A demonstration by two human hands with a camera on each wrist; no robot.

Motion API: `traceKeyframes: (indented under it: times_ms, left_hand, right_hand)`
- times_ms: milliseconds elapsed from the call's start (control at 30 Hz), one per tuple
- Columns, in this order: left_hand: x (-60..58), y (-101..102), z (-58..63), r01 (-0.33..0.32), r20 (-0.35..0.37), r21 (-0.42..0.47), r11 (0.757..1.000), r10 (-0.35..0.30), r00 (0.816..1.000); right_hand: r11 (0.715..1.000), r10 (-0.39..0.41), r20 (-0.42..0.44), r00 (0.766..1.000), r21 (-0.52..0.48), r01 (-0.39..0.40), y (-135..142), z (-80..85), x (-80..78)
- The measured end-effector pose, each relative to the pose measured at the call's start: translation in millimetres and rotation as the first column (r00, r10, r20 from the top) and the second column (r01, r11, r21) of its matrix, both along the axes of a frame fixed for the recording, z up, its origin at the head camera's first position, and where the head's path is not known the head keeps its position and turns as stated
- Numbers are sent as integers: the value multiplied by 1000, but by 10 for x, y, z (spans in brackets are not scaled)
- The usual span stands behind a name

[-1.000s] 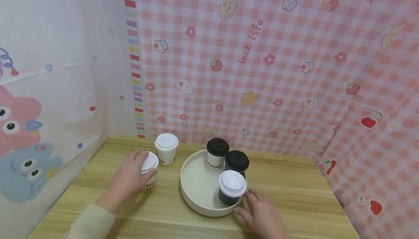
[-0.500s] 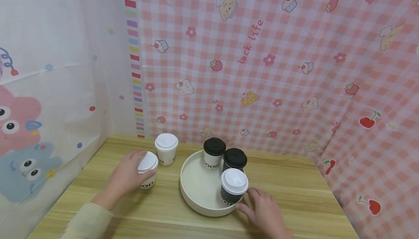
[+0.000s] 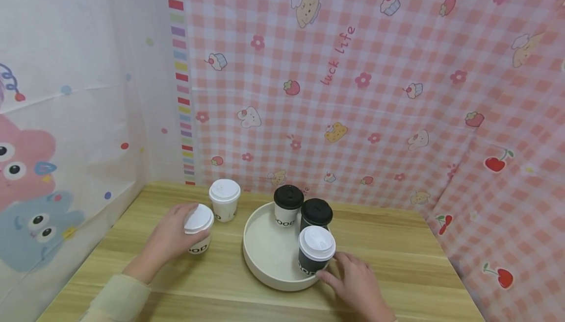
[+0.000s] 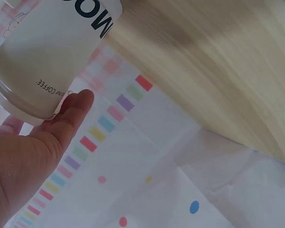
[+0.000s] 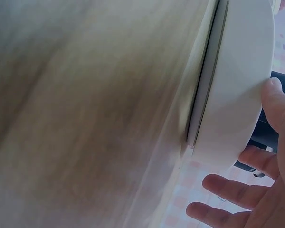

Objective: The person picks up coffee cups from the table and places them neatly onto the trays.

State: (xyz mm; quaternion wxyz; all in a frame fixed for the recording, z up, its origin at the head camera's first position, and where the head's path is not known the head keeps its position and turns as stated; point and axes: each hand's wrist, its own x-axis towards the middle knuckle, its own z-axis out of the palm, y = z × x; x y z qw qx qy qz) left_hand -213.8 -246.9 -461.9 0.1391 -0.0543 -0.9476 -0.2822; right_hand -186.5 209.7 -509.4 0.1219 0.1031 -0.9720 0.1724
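Observation:
My left hand (image 3: 172, 234) curls its thumb and fingers round a white paper coffee cup (image 3: 200, 236) with a white lid. In the left wrist view, the cup (image 4: 52, 52) shows dark lettering. My right hand (image 3: 355, 283) is at the near right rim of a round cream tray (image 3: 260, 268), beside a dark cup (image 3: 311, 260) with a white lid. In the right wrist view, thumb and index finger touch the tray's rim (image 5: 237, 85), with the other fingers loosely extended. A black cup (image 3: 316, 212) and a white cup (image 3: 287, 214), both black-lidded, stand in the tray.
Another white cup (image 3: 225, 202) with a white lid stands behind the one in my left hand. The wooden table (image 3: 393, 248) is bounded by a pink checked cloth (image 3: 353, 106) at the back and a white printed cloth (image 3: 88, 91) at the left.
In the tray, the two black-lidded cups have shifted slightly left, while the white-lidded cup has moved slightly right and back. My right hand has shifted slightly right; my left hand and cup moved slightly left.

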Motion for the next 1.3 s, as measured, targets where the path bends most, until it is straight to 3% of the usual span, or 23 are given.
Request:
traceKeyframes:
  times_ms: [267, 667, 967, 1300]
  left_hand:
    - [-12, -22, -75, 0, -44, 32, 1000, 2, 999]
    - [87, -24, -72, 1, -94, 36, 999, 3, 996]
    - [227, -4, 86, 4, -124, 27, 1000, -1, 992]
    - [325, 182, 271, 83, -201, 65, 994, -68, 977]
  right_hand:
    - [1000, -6, 32, 999, -19, 7, -7, 35, -4]
    - [1000, -20, 75, 997, -23, 21, -2, 39, -8]
    - [999, -22, 80, 997, -33, 25, -10, 64, 5]
    - [999, -22, 77, 997, -42, 25, -14, 67, 7]
